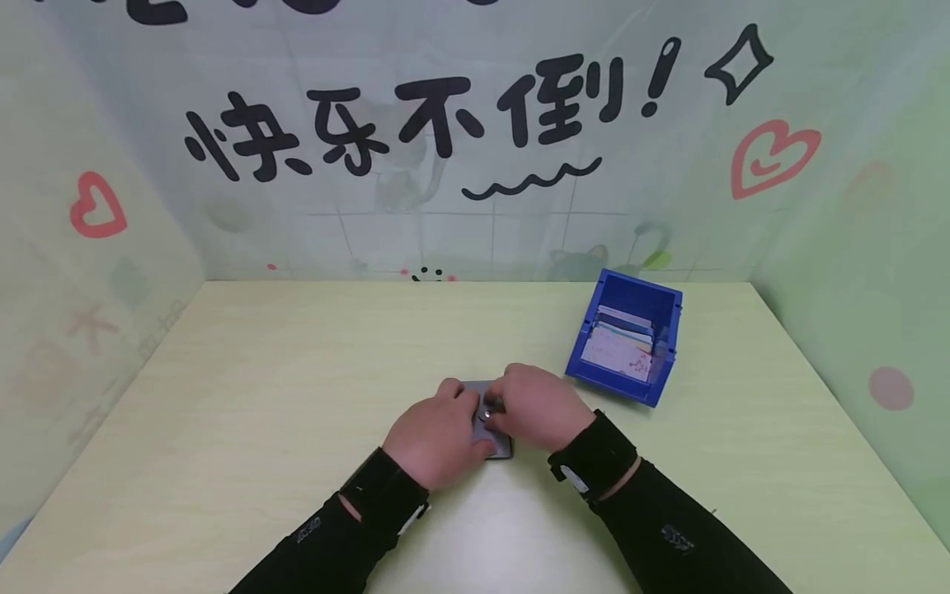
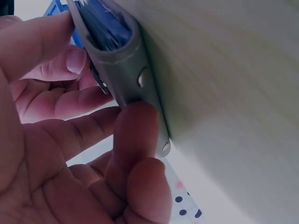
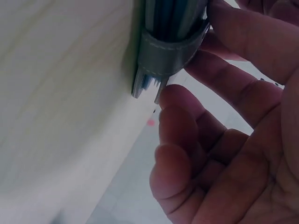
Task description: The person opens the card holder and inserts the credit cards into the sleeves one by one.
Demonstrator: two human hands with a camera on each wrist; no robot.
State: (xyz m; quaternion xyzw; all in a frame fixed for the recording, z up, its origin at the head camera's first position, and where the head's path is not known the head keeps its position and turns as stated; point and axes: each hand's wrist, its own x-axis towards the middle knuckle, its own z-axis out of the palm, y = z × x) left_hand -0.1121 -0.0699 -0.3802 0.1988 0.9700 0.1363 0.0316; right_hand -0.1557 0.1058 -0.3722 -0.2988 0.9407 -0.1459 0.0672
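A grey card holder [image 1: 500, 446] lies on the table in front of me, with a stitched edge and metal studs on its spine in the left wrist view. Bluish sleeves or cards show inside the holder [image 2: 124, 77]. My left hand [image 1: 434, 437] grips it from the left, thumb at the near edge and fingers across the far side. My right hand [image 1: 538, 404] pinches the holder's closing strap [image 3: 166, 57] near a shiny metal snap [image 1: 487, 414]. The right fingertips partly hide the snap.
A blue plastic box [image 1: 604, 383] stands at the back right, holding several upright cards [image 1: 616, 351]. The pale wooden table [image 1: 297, 371] is bordered by printed cloth walls [image 1: 416, 239] at the back and both sides.
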